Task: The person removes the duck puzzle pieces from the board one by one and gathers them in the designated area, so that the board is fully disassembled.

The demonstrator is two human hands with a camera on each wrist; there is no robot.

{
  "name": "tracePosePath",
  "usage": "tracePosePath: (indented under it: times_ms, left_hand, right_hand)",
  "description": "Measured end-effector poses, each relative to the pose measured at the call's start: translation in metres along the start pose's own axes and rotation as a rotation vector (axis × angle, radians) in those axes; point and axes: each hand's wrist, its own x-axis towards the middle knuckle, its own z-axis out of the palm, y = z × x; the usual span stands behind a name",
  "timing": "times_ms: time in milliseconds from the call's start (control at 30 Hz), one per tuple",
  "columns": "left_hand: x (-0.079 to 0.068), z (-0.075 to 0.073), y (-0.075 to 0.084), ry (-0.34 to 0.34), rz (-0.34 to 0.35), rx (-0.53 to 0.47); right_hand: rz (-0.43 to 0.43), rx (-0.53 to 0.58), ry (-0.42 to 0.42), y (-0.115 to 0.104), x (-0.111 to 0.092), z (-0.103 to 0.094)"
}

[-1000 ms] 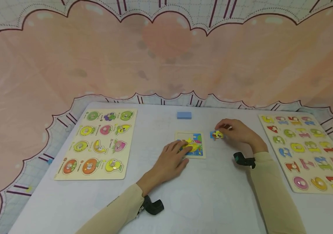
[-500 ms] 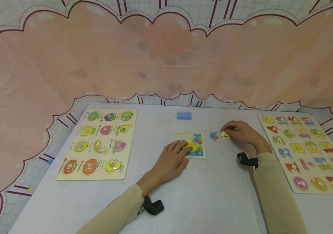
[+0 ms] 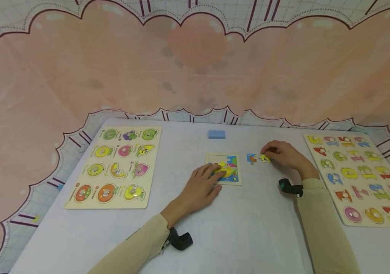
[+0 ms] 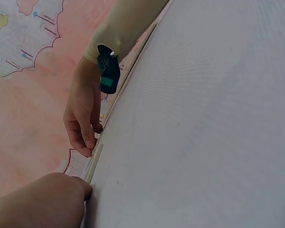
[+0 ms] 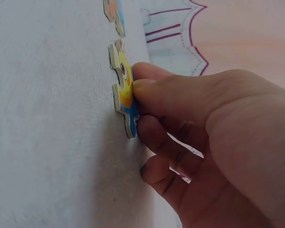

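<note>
My left hand (image 3: 196,190) lies over a small wooden jigsaw tray (image 3: 235,182), its straight fingers resting on the picture's left part and hiding some of it. In the tray a yellow shape shows among blue, green and pink pieces. To the right of the tray, my right hand (image 3: 282,155) pinches a yellow and blue puzzle piece (image 5: 125,90) at the table surface, thumb and fingertips on its side. Just left of that piece lies a loose blue and orange-brown puzzle piece (image 3: 251,158). In the left wrist view, the left hand (image 4: 47,202) shows only in part.
A fruit puzzle board (image 3: 152,171) lies on the left side of the white table (image 3: 249,236). On the right side is a number puzzle board (image 3: 332,201). A blue rectangular block (image 3: 217,134) sits behind the tray. A patterned pink cloth (image 3: 195,83) hangs behind the table.
My right hand has moved right with the yellow puzzle piece, away from the blue and orange-brown one, which now shows fully. My left hand has stayed on the tray.
</note>
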Motion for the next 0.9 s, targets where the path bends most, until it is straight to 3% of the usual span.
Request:
tracePosePath:
  times_ms: [300, 500, 900]
  left_hand:
    - [0.0, 0.001, -0.001, 0.007, 0.007, -0.004]
    - [0.0, 0.002, -0.001, 0.011, 0.012, 0.001]
    - [0.001, 0.0, -0.001, 0.016, 0.014, 0.001]
  right_hand:
    - [0.01, -0.002, 0.016, -0.001, 0.003, 0.004]
    - [-0.027, 0.007, 0.051, -0.008, 0.006, 0.01]
    - [-0.111, 0.022, 0.008, -0.034, 0.017, 0.025]
